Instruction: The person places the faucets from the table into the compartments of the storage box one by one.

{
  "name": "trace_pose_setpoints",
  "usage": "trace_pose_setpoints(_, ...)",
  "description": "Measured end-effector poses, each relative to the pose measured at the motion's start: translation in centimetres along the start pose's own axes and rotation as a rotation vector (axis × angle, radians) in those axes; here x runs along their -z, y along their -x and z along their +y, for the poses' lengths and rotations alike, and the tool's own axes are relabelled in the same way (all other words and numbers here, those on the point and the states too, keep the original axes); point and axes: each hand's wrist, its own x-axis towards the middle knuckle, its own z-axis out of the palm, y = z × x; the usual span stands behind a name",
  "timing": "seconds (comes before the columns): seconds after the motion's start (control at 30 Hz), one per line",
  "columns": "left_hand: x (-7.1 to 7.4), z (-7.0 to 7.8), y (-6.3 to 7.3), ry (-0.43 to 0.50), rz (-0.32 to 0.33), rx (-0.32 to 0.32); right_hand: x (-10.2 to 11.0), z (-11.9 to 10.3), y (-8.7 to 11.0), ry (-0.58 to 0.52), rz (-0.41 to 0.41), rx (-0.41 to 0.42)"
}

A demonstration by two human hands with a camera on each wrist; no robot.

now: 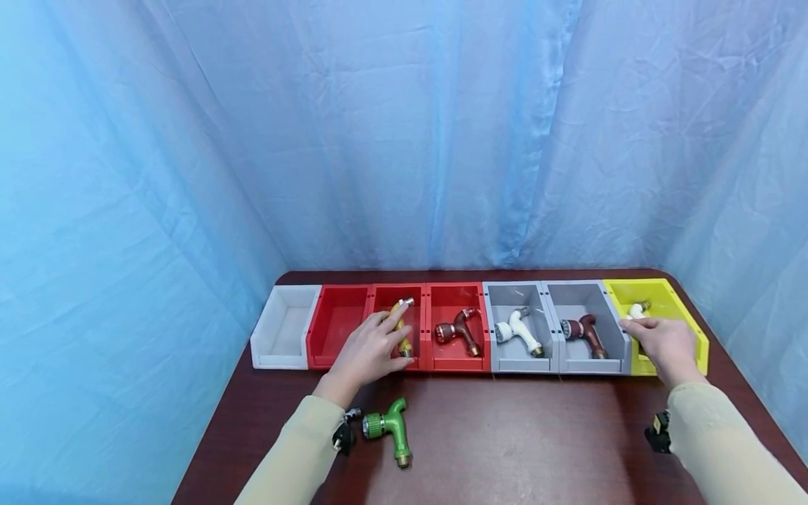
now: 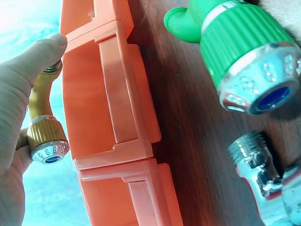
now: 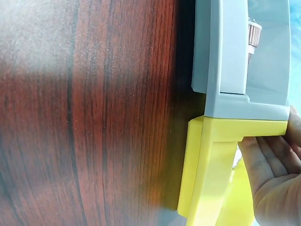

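Note:
A yellow tap (image 1: 402, 330) is in my left hand (image 1: 372, 345), held above the third bin from the left, a red bin (image 2: 91, 108). In the left wrist view, the yellow tap (image 2: 44, 117) shows between the thumb and the fingers, its knob pointing downward in the picture. My right hand (image 1: 663, 345) pinches the side wall of the yellow bin (image 1: 691, 315) where it meets a grey bin. The fingers reach inside the yellow bin, as the right wrist view shows. A white tap (image 1: 637, 309) lies in that bin, partly hidden by the hand.
A green tap (image 1: 395, 429) and a chrome fitting (image 2: 261, 179) lie on the brown table (image 1: 505, 435) beside the left wrist. Other bins hold dark red taps (image 1: 463, 331) and a white tap (image 1: 520, 330). A white bin (image 1: 280, 361) stands leftmost; blue curtains surround the table.

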Motion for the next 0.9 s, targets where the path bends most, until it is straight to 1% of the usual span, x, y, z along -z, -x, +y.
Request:
trace_pose_setpoints(0.23, -0.2, -0.1, -0.8, -0.002, -0.009, -0.001, -0.1, 0.0, 0.1, -0.013, 0.003, 0.006)
trace_pose_setpoints(0.43, -0.4, -0.2, -1.2, -0.017, -0.043, 0.023, -0.2, 0.0, 0.2, -0.023, 0.008, 0.006)
trace_pose_setpoints(0.67, -0.7, -0.5, -1.5, -0.027, -0.077, 0.06, -0.1, 0.1, 0.2, -0.006, 0.007, 0.015)
trace_pose_setpoints(0.9, -0.9, -0.7, -1.9, -0.014, -0.085, 0.061, -0.2, 0.2, 0.2, 0.0, 0.013, 0.02)
